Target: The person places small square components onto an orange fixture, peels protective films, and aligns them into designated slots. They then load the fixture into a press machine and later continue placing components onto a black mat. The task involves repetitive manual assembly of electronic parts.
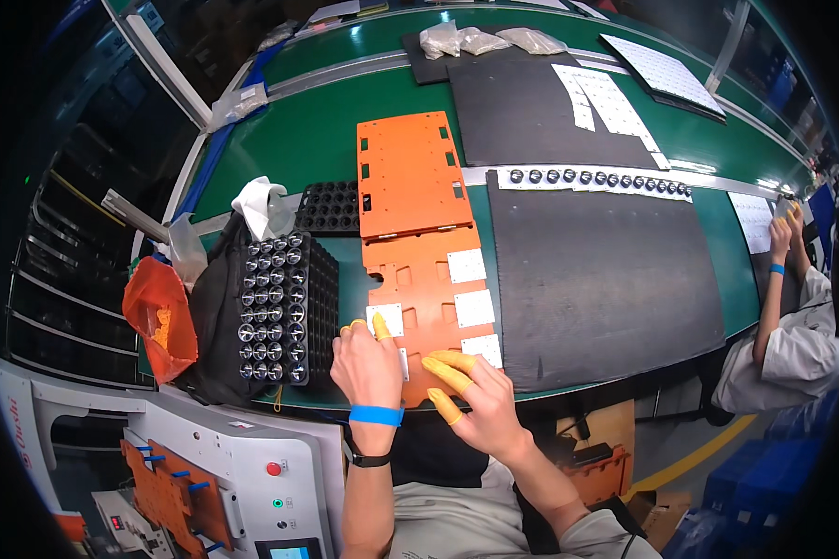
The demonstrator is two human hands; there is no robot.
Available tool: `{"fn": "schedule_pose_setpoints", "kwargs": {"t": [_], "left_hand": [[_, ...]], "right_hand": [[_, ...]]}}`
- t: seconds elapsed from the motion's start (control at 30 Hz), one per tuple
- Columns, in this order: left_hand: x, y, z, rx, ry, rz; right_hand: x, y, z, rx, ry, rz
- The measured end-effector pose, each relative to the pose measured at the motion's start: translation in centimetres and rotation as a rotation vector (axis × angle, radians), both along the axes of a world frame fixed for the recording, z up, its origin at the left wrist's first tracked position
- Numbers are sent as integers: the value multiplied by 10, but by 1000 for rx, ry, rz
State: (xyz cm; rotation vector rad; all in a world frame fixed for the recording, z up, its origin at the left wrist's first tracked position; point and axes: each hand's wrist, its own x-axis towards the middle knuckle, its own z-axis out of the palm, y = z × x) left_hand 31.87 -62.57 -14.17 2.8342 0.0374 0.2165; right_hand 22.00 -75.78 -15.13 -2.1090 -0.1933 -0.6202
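A green table (280,154) is carrying a black mat (606,279), and an orange hinged fixture (424,252) is lying open along the mat's left edge. A black tray stack (319,303) is standing beside the fixture's left edge. The right hand (489,408) is hovering over the fixture's near edge, its yellow-capped fingers parting loosely. The left hand (367,366) is curling over the fixture's left edge; whether it is gripping anything, I cannot tell. White square plates (474,308) are lining the fixture's left and right edges.
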Motion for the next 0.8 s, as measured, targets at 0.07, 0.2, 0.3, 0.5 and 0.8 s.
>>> {"fn": "schedule_pose_setpoints", "kwargs": {"t": [0.07,0.2,0.3,0.5,0.8], "left_hand": [[-1,-2,2,-23,24,-21],[-3,0,4,-73,44,-64],[-3,0,3,-81,48,-44],[-1,4,-1,-140,54,-53],[3,9,-7,-137,71,-104]], "right_hand": [[4,1,1,9,-34,38],[25,9,21,-82,26,145],[43,11,19,-234,22,172],[48,12,15,-335,108,228],[46,6,12,-367,114,254]]}}
